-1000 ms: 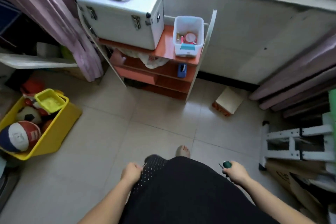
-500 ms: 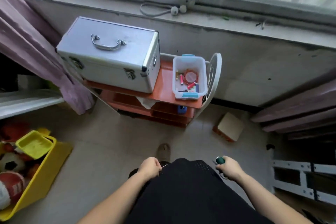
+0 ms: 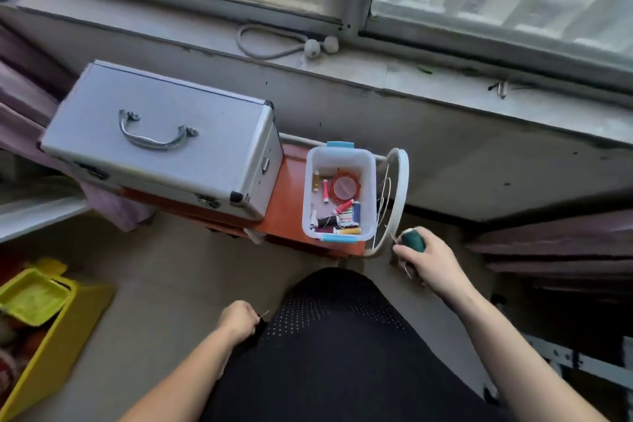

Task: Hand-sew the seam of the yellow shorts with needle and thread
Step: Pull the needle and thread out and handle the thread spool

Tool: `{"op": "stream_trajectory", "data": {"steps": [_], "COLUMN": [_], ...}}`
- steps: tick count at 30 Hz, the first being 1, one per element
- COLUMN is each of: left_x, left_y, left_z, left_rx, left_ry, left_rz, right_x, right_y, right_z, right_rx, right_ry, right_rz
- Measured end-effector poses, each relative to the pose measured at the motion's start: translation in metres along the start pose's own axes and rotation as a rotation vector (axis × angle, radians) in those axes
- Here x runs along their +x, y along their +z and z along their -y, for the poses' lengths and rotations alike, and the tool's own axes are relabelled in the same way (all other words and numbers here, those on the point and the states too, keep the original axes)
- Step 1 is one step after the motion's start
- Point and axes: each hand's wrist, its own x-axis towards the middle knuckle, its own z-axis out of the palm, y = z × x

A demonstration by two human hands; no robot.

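Left hand (image 3: 239, 319) sits low beside the knee, its grip curled tight and pinching a needle (image 3: 264, 313), with the tip poking up and to the right, just at the edge of the black dotted cloth (image 3: 335, 353) that covers the lap. Over on the other side, the right hand (image 3: 430, 262) is out by the shelf (image 3: 289, 195), its grip wrapped around a green spool (image 3: 413, 239), whose top end shows above the fingers. That spool is right up against the white hoop-shaped frame (image 3: 402, 188) at the shelf's end; whether it touches is hard to say. On the orange shelf top stands a clear box (image 3: 371, 181) with blue clips, and in it lie small thread spools in red, yellow, blue and black plus a round red case (image 3: 342, 187). Just left of the box, a silver case (image 3: 205, 106) with a metal handle takes up the rest of the shelf. Behind runs the sill (image 3: 445, 79), with a grey cable (image 3: 267, 51) looped on it under the window. Far left on the floor, a yellow bin (image 3: 51, 346), with its contents blurred.
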Motion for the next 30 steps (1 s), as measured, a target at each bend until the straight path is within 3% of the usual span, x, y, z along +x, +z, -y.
{"op": "stream_trajectory", "data": {"steps": [5,8,16,22,26,30], "left_x": [-0.010,-0.022,-0.048,-0.010,0.014,0.029], "left_y": [0.010,-0.003,-0.064,-0.049,-0.038,-0.031], "left_z": [-0.052,-0.090,-0.185,-0.226,-0.233,-0.233], "left_rx": [-0.118,-0.311,-0.712,-0.587,-0.474,-0.457], "left_ry": [0.060,0.100,0.308,0.129,0.037,-0.012], "left_rz": [0.015,-0.029,-0.080,0.007,0.006,0.000], "right_x": [0.044,0.065,0.076,0.080,0.103,0.121], "right_y": [-0.022,-0.025,-0.001,0.064,0.097,0.104], "right_z": [0.055,0.073,0.083,0.063,0.046,0.033], "right_rx": [0.037,0.059,0.135,0.078,-0.080,-0.042], "right_ry": [-0.115,-0.151,-0.044,0.168,0.290,0.403], "right_rz": [0.108,0.143,0.211,0.202,0.143,0.066]}}
